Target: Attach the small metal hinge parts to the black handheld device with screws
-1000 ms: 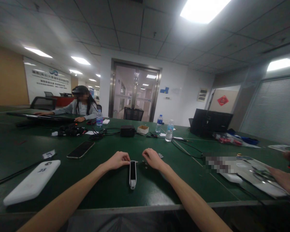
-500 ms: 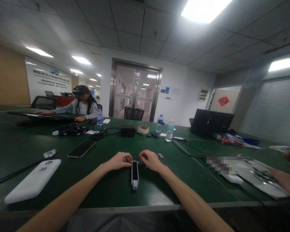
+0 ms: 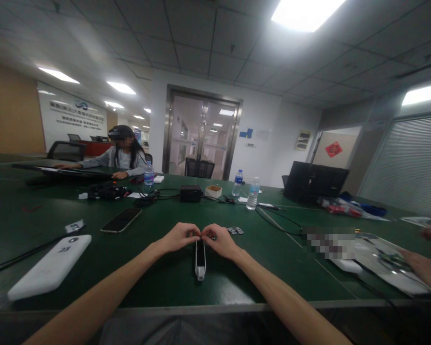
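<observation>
A narrow white device with a dark top (image 3: 200, 261) lies lengthwise on the green table in front of me. My left hand (image 3: 184, 235) is closed in a pinch at its far end. Opposite it, my right hand (image 3: 217, 238) also pinches there, fingertips almost meeting those of the left. Whatever is between the fingers is too small and covered to make out. Just beyond my right hand lie several small grey pieces (image 3: 236, 231).
To the left lie a white power-bank-like case (image 3: 50, 268) and a phone (image 3: 121, 220). Farther back stand a black box (image 3: 190, 193), a small open box (image 3: 213, 191) and water bottles (image 3: 253, 194). At right, another person's hand (image 3: 425, 268) is beside a white board (image 3: 388, 263). Someone sits across the table.
My right hand has moved left and in to the device's far end, bringing its fingertips against the left hand's. The left hand has shifted slightly right. The device stays on the table.
</observation>
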`<move>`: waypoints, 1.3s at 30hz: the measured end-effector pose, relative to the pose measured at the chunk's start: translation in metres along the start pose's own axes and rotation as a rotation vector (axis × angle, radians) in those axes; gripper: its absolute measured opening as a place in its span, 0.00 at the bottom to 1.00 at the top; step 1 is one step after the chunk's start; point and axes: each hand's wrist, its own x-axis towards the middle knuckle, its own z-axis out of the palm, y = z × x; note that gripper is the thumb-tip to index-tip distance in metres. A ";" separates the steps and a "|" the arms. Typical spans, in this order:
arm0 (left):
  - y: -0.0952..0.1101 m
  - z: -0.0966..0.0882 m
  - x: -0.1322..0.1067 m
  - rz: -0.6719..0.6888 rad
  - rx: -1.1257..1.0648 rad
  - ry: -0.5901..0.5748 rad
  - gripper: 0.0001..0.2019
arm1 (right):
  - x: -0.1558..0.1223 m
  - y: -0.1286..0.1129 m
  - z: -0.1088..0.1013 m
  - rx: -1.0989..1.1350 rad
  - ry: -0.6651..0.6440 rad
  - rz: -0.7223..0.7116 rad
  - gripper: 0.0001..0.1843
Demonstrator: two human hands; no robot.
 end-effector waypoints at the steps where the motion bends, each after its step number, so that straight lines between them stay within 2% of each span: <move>1: 0.000 0.000 0.000 0.001 -0.010 -0.004 0.13 | 0.000 -0.001 0.000 0.001 0.003 -0.002 0.05; 8: -0.002 0.000 0.001 -0.004 -0.032 0.005 0.11 | 0.000 -0.002 0.000 0.034 0.012 -0.018 0.05; 14: -0.014 -0.011 0.001 -0.016 0.084 -0.018 0.10 | 0.001 0.003 -0.004 -0.047 0.029 -0.024 0.04; 19: -0.019 -0.020 -0.002 -0.046 0.169 -0.076 0.09 | 0.001 0.007 -0.011 -0.092 -0.013 -0.037 0.04; 29: -0.028 -0.017 -0.002 -0.047 0.232 -0.131 0.06 | 0.001 0.011 -0.013 -0.171 -0.126 -0.028 0.05; 34: -0.029 -0.020 -0.002 -0.077 0.323 -0.122 0.05 | 0.004 0.026 -0.026 -0.361 -0.068 0.097 0.07; 39: -0.030 -0.019 -0.003 -0.142 0.337 -0.117 0.06 | 0.000 0.053 -0.056 -0.662 -0.032 0.377 0.12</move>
